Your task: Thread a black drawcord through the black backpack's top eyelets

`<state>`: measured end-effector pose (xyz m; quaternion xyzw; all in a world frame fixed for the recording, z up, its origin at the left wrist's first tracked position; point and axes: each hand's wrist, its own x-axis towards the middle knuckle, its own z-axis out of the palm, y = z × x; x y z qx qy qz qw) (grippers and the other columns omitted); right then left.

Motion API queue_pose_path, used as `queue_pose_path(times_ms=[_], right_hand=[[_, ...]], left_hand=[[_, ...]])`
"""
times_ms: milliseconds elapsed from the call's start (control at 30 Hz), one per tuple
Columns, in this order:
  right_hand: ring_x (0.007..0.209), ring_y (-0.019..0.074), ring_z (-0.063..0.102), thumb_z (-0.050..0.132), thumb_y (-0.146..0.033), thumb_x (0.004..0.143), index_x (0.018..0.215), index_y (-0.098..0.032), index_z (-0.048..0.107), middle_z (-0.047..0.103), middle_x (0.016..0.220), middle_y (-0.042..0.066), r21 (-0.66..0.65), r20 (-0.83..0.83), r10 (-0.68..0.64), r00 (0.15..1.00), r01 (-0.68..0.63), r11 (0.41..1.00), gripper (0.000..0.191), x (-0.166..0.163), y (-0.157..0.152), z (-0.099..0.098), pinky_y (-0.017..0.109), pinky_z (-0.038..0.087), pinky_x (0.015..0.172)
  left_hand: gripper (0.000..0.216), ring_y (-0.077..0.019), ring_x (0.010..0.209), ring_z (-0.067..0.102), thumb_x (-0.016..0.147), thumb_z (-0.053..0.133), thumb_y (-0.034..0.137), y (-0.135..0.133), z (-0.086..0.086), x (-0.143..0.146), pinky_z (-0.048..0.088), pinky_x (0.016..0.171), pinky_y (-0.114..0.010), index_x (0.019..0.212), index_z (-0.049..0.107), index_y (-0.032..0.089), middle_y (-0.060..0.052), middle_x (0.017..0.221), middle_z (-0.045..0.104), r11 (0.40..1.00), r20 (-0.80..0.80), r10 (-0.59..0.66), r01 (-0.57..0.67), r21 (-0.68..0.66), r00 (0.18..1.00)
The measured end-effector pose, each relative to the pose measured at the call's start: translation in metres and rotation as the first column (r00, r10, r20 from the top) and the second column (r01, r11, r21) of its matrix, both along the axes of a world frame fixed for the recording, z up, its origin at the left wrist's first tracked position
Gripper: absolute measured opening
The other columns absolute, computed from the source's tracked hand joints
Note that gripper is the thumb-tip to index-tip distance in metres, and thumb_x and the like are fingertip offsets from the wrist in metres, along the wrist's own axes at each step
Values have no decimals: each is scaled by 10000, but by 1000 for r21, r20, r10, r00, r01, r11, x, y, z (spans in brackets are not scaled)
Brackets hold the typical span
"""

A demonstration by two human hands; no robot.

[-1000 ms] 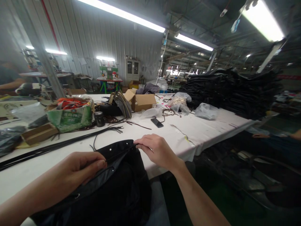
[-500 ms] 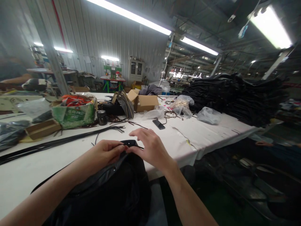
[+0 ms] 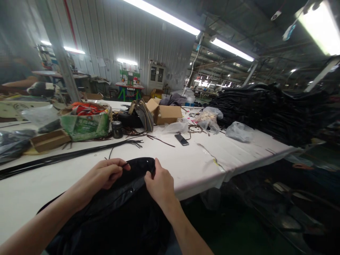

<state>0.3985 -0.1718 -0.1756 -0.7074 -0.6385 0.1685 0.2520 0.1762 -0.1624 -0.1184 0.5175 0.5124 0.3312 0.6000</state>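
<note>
On the table (image 3: 186, 166), both hands pinch black garment (image 3: 124, 209).

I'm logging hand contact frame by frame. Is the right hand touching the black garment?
Touching. The head view shows the right hand with its thumb and fingers gripping the upper edge of the black garment, with no gap between them.

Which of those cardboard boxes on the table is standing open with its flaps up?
The plain brown box at the far middle of the table, its flap raised. The flat brown box at left lies closed; the green-printed box is stuffed with orange material.
</note>
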Motion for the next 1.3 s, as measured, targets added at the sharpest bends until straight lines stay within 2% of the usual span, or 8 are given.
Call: queue_pose_path(times_ms=[233,400,467,600,700,867,1067,1300], right_hand=[[1411,403,667,623,-197,931,1630,-121,570,695,1507,222,165,-127,138,982,-117,979,706,23,-23,-19,561,554,1208],[1027,295,790,684,-331,950,1713,-142,412,783,1223,136,147,-444,79,893,-14,989,832,31,-33,-42,440,691,925],[940,266,793,733,-384,931,1668,-145,437,784,1149,108,116,-595,48,802,27,993,829,30,-35,-49,391,695,840],[1064,290,807,813,-432,855,1457,-161,580,793,1191,140,81,-790,-2,612,107,991,700,25,-39,-53,402,691,946],[1107,304,801,810,-418,873,1448,-181,622,800,1240,145,73,-824,4,566,100,992,650,22,-43,-50,437,684,995],[988,293,793,781,-434,911,1516,-164,628,811,1055,95,47,-788,4,615,53,997,680,26,-47,-50,448,685,956],[927,267,763,727,-401,925,1510,-187,663,800,1116,96,64,-701,19,712,36,997,626,31,-51,-47,421,676,885],[1114,310,769,634,-373,1002,1383,-193,755,785,1285,141,200,-438,81,895,9,980,438,35,-52,-34,419,670,923]], left_hand=[[185,-173,600,423,792,536,359,4,-23,-1,292,589,-300,775,648,213,17,636,499,978,-338,-99,154,139,936],[322,-232,774,629,1026,547,423,1,-41,16,380,726,-337,801,677,232,-42,819,722,869,-576,-141,380,317,805],[311,-228,770,635,1049,537,385,2,-43,22,384,732,-337,833,701,233,-44,818,731,848,-573,-135,393,355,809],[281,-237,856,695,1047,529,292,6,-45,31,448,791,-332,899,755,216,-63,897,778,828,-461,-157,371,421,873],[280,-256,976,748,997,507,164,5,-47,35,483,863,-338,998,783,211,-87,1027,818,802,-435,-201,402,442,878],[168,-273,911,730,931,535,111,-3,-49,42,468,783,-361,902,663,216,-97,959,771,765,-547,-261,516,386,795],[321,-261,806,697,1099,507,395,-1,-45,55,429,737,-374,917,696,211,-107,922,771,765,-544,-316,548,339,777],[274,-207,735,641,994,569,192,5,-44,62,418,710,-331,756,706,196,-54,776,743,720,-443,-388,566,401,808]])
